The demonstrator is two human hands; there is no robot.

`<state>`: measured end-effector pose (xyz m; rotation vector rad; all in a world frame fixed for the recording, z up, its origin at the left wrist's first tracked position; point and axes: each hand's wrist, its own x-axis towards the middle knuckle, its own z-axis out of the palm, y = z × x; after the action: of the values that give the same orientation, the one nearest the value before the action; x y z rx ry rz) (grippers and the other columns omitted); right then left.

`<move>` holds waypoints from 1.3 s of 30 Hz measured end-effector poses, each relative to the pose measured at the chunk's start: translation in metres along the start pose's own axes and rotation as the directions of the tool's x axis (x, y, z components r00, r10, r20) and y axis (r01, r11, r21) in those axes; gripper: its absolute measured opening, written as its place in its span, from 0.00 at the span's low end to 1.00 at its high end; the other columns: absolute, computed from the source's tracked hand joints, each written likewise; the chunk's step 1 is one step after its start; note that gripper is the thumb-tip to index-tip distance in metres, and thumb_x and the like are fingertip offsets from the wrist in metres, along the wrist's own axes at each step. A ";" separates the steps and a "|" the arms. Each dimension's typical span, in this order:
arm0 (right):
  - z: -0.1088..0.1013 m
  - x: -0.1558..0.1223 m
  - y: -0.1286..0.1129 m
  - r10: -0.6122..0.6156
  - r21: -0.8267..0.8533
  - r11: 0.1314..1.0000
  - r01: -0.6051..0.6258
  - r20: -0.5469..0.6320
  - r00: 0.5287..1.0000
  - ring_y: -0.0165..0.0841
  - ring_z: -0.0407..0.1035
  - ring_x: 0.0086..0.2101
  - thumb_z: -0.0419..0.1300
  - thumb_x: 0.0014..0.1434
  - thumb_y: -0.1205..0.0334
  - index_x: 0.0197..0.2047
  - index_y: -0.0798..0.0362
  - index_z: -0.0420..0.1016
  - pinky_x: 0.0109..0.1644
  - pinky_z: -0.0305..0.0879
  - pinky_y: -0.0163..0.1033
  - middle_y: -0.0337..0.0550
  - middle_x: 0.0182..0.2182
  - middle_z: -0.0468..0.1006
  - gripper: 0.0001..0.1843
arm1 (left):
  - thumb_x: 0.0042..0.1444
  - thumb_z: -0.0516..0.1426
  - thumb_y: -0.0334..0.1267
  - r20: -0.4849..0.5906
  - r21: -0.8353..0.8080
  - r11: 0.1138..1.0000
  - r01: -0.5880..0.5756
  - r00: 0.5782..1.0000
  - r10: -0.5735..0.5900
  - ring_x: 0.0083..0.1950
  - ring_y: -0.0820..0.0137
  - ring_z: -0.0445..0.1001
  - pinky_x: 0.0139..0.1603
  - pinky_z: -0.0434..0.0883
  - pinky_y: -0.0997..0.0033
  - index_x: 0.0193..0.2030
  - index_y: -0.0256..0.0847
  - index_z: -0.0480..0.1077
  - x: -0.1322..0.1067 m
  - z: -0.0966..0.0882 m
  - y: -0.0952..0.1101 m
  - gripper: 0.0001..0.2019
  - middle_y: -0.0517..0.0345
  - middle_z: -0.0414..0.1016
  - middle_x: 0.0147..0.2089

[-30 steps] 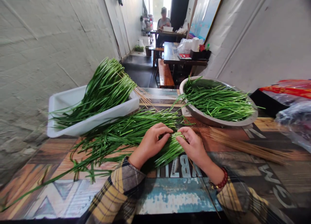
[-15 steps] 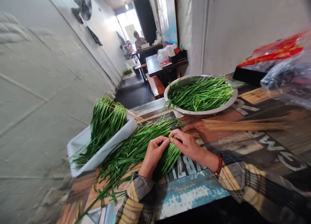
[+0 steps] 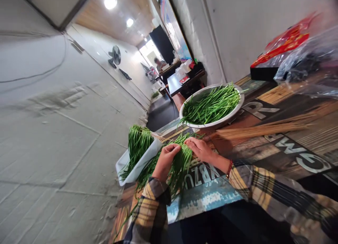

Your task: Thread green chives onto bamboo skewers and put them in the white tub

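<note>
My left hand (image 3: 168, 158) is closed in a pinch, thumb against forefinger, on green chives (image 3: 186, 157) over the tabletop. Close by on its right, my right hand (image 3: 202, 149) has its fingers curled together at the tops of the same chives; its grip is partly hidden. Loose stalks hang and lie below and between both hands. To the left, a white tray (image 3: 139, 170) holds chives (image 3: 138, 145) folded over, with thin sticks poking out on the right side. A metal bowl (image 3: 211, 123) behind my hands is heaped with more chives (image 3: 212, 103).
A bundle of thin wooden skewers (image 3: 253, 130) lies right of my hands on the patterned table (image 3: 211, 194). Clear plastic wrapping (image 3: 303, 66) and a red package (image 3: 287, 39) sit at the far right. A white wall (image 3: 66, 131) runs along the left. Someone sits far back.
The camera view has tilted and swung left, so the tray and bowl appear shifted. My hands, pinched together before, are now slightly apart.
</note>
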<state>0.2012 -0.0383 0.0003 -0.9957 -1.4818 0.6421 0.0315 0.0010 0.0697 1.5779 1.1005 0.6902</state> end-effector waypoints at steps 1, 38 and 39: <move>-0.003 0.001 0.001 0.006 0.005 1.000 -0.006 0.021 1.000 0.33 0.72 0.31 0.43 0.69 0.57 0.38 0.55 0.71 0.36 0.63 0.36 0.44 0.30 0.77 0.19 | 0.45 0.66 0.49 -0.022 0.007 1.000 -0.009 1.000 0.009 0.23 0.80 0.60 0.26 0.58 0.79 0.27 0.34 0.71 0.001 -0.004 0.003 0.17 0.65 0.66 0.23; -0.010 -0.010 0.010 -0.124 -0.270 0.951 0.148 0.103 0.987 0.35 0.70 0.28 0.55 0.60 0.63 0.27 0.54 0.74 0.32 0.54 0.35 0.46 0.24 0.77 0.12 | 0.41 0.61 0.28 0.506 0.857 0.213 -0.470 0.846 -0.169 0.26 0.77 0.65 0.28 0.60 0.79 0.33 0.37 0.80 0.046 0.025 0.072 0.10 0.64 0.77 0.26; -0.010 -0.011 0.010 -0.125 -0.270 0.951 0.149 0.103 0.987 0.35 0.69 0.28 0.55 0.60 0.63 0.26 0.54 0.74 0.31 0.54 0.35 0.45 0.24 0.77 0.12 | 0.41 0.61 0.28 0.513 0.852 0.225 -0.473 0.841 -0.173 0.26 0.77 0.65 0.28 0.60 0.80 0.32 0.36 0.80 0.046 0.026 0.071 0.10 0.64 0.77 0.26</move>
<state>0.2127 -0.0444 -0.0115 -1.0765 -1.7337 0.3859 0.0939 0.0294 0.1249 2.7911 0.9358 -0.5703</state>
